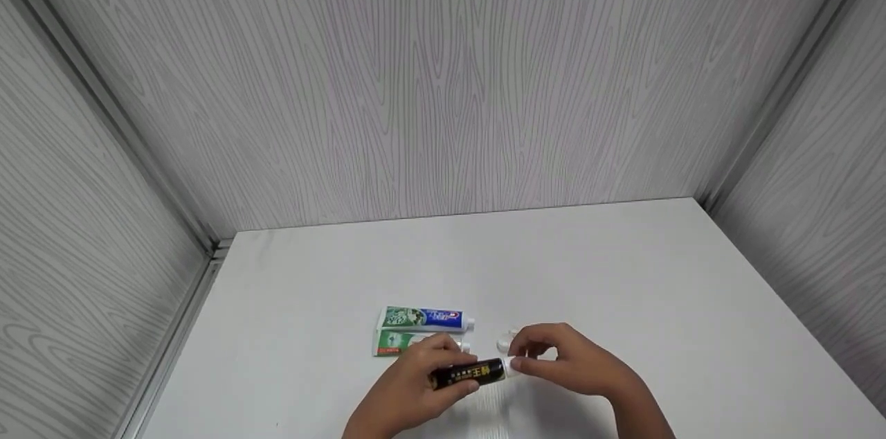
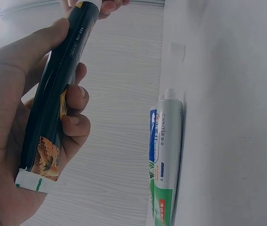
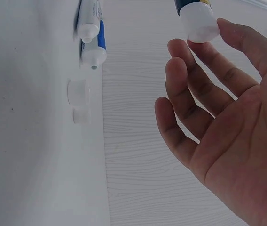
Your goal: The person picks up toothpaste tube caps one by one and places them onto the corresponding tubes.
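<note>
My left hand (image 1: pixel 412 383) grips a black toothpaste tube (image 1: pixel 477 373) with gold lettering, held above the white table. At the tube's front end, the thumb and forefinger of my right hand (image 1: pixel 574 359) pinch its white cap (image 3: pixel 200 26), which sits on the tube. The other right fingers curve loosely, apart from the cap. Just beyond the left hand lie two more toothpaste tubes: a green and blue one (image 1: pixel 426 318) and a white and green one (image 2: pixel 167 146). Their narrow nozzles are bare. The left fingers partly cover the nearer one in the head view.
Two loose white caps, a larger one (image 3: pixel 79 92) and a smaller one (image 3: pixel 81 116), rest on the table close to the tubes' nozzles. Grey wood-grain panels (image 1: pixel 443 79) enclose the white table (image 1: pixel 311 328) at the back and both sides.
</note>
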A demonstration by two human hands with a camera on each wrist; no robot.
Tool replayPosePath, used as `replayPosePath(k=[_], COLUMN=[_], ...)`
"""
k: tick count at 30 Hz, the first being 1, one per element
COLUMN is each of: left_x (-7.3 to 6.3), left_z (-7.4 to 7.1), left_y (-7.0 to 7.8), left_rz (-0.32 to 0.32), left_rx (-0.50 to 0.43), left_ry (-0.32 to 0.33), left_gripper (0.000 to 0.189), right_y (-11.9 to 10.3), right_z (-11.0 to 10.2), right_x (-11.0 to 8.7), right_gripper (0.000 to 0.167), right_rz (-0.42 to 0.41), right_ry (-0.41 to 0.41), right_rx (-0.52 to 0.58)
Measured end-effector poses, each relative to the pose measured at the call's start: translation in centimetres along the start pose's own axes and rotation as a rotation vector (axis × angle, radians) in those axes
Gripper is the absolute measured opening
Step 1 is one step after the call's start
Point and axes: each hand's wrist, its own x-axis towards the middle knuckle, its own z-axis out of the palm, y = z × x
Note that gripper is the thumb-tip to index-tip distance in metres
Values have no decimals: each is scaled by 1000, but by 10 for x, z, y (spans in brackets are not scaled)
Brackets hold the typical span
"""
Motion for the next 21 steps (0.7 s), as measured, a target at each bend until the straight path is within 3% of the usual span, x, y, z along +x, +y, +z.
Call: replayPosePath(k=[9, 13, 21], left_x=[0, 0, -1], left_z=[0, 0, -1], left_y=[0, -1, 0], left_rz=[-11, 7, 0], left_rx=[-7, -14, -38], left_ry=[4, 13, 2], left_gripper=[29, 27, 25], right_y=[0, 1, 1], right_z=[-2, 0, 0], right_x=[0, -1, -3], right_gripper=[17, 14, 32], right_rz=[46, -26, -165], right_ry=[7, 59, 116], right_rx=[-14, -11, -15])
